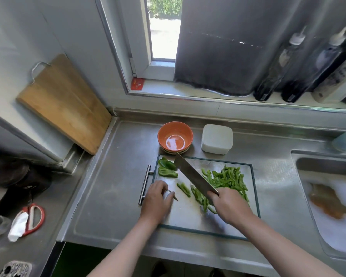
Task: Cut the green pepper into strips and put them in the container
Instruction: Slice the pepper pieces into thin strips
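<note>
The right hand grips the knife, its blade slanting away-left toward the orange bowl; the left hand pins a thin pepper sliver under curled fingers; strips heap right of the blade; open cutting board lies along its near edge.

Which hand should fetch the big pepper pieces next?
Left, probably. The left hand is nearer the big pieces and pinches only a sliver; the right hand grips the knife beside the strips.

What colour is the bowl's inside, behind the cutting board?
Orange; the bowl shows best in the head view.
</note>
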### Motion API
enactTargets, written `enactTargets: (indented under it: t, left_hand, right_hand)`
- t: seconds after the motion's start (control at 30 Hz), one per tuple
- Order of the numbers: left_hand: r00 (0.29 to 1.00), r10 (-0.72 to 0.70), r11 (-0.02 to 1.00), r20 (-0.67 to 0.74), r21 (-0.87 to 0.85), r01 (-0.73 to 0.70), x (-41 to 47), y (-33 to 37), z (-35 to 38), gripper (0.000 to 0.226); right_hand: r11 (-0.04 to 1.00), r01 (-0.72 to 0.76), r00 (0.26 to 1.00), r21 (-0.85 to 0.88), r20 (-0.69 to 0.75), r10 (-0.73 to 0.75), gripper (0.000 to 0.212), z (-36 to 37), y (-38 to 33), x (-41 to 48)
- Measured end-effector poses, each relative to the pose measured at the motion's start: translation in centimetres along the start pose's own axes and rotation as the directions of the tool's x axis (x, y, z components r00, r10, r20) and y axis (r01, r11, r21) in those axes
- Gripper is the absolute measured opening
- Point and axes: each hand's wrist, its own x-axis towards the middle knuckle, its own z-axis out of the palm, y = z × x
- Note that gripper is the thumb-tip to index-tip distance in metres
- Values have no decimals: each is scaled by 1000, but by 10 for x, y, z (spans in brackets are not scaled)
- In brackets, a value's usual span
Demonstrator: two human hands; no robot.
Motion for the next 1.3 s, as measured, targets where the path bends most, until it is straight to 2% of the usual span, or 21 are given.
enactTargets:
  t: [0.17, 0.3, 0.4, 0.47, 0.57, 0.7, 0.77, 0.83, 0.97, 1.07, 1.17, 1.3]
  left_hand:
    - [988, -123, 985, 94, -111, 133, 12, 34, 25, 26]
    - [982, -174, 963, 79, -195, 186, 21, 65, 49, 25]
    - [986, -169, 974, -6, -151, 167, 19, 67, 41, 27]
    - [978, -205, 976, -29, -81, 202, 17, 55, 32, 30]
    - [959, -273, 962, 72, 9, 273, 16, 46, 29, 37]
    - [919, -311, 931, 241, -117, 346, 19, 78, 45, 41]
    - [919, -307, 931, 248, -123, 344, 24, 86, 46, 37]
    - [937, -292, 949, 190, -65, 309, 33, 79, 33, 35]
    - [994, -102, 987, 25, 125, 98, 59, 43, -2, 35]
    - [992, -86, 960, 88, 275, 59, 73, 16, -14, 29]
    - [978, -68, 954, 196, 301, 6, 73, -3, -17, 20]
    - [956, 159, 931, 245, 284, -228, 61, -12, -20, 20]
  right_hand:
    - [999, 29, 998, -27, -50, -31, 42, -16, 10, 5]
    - [999, 37, 996, -25, -86, -39, 43, -26, 22, 7]
    - [998, 48, 995, -31, -83, -51, 42, -32, 28, 11]
    - [998, 58, 995, -26, -80, -60, 41, -35, 28, 13]
    - [998, 70, 995, -1, -72, -69, 41, -34, 26, 16]
    - [996, 94, 993, 9, -70, -93, 40, -29, 22, 18]
    - [995, 103, 992, -14, -68, -104, 40, -28, 19, 20]
    - [994, 108, 992, -30, -66, -110, 39, -27, 15, 23]
    - [993, 110, 992, -51, -60, -113, 38, -20, 3, 24]
    - [993, 102, 994, -62, -45, -104, 35, -10, -6, 24]
    - [992, 81, 996, -102, -41, -85, 35, 0, -12, 23]
    - [990, 80, 995, -113, -43, -85, 36, 9, -17, 20]
